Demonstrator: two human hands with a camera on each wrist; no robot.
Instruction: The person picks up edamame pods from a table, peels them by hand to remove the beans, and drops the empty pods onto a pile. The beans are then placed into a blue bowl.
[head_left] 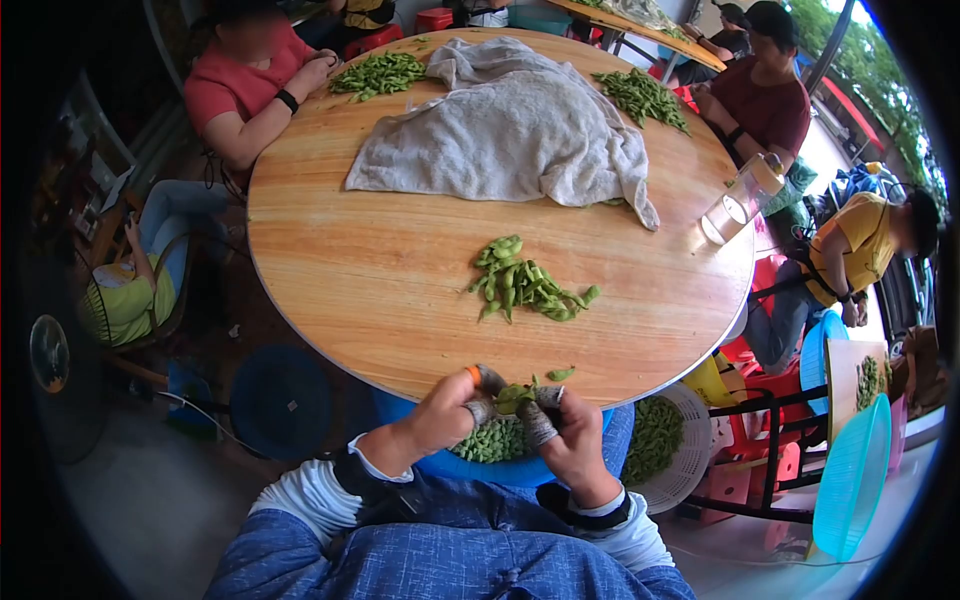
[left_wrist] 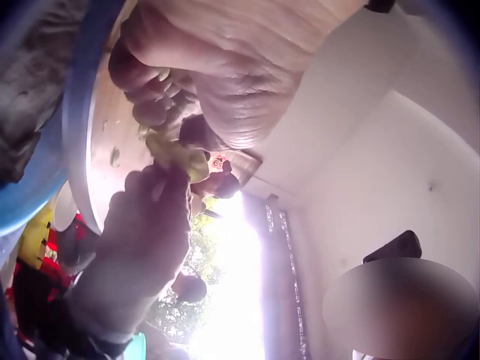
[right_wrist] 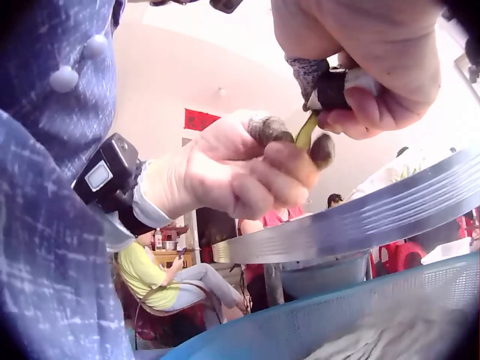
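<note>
Above the table's near edge, my left hand and right hand meet at a green soybean pod. Grey fabric covers wrap some fingertips, and an orange band circles one left finger. In the right wrist view the pod runs between both hands, pinched by thumb and finger on each side. One loose pod lies on the table just beyond my right hand. Under my hands, a blue basin on my lap holds shelled green beans.
A pile of pods sits mid-table. Beyond it a grey towel is spread out, with a clear bottle at right. Two people work at pod piles across the round table. A white basket of pods stands at my right.
</note>
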